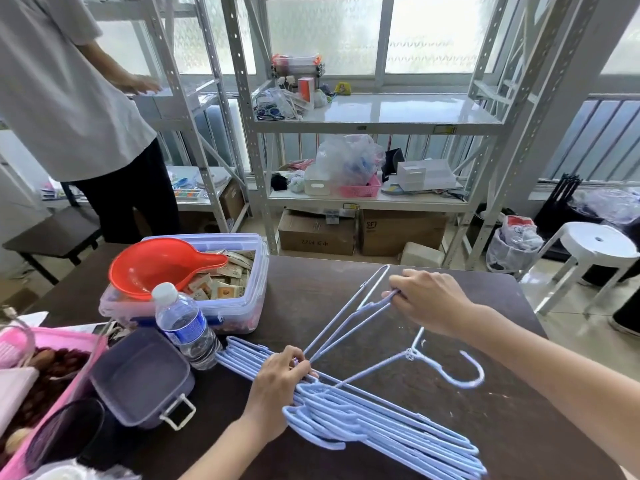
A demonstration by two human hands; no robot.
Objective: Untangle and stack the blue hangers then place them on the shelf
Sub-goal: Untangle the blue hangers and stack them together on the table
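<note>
A stack of several light blue hangers (388, 420) lies on the dark table (491, 403), running from beside the water bottle toward the near right. My left hand (280, 379) presses down on the stack near its middle. One blue hanger (349, 320) is lifted at an angle from the stack, and my right hand (429, 299) pinches its far end. Another hanger's hook (467, 372) sticks out to the right over the table. The white metal shelf (398, 112) stands behind the table.
A clear box with an orange scoop (156, 265), a water bottle (187, 327), a grey lidded container (142, 375) and a pink basket (45, 368) crowd the table's left. A person in a white shirt (59, 84) stands at the far left. A white stool (595, 247) stands at right.
</note>
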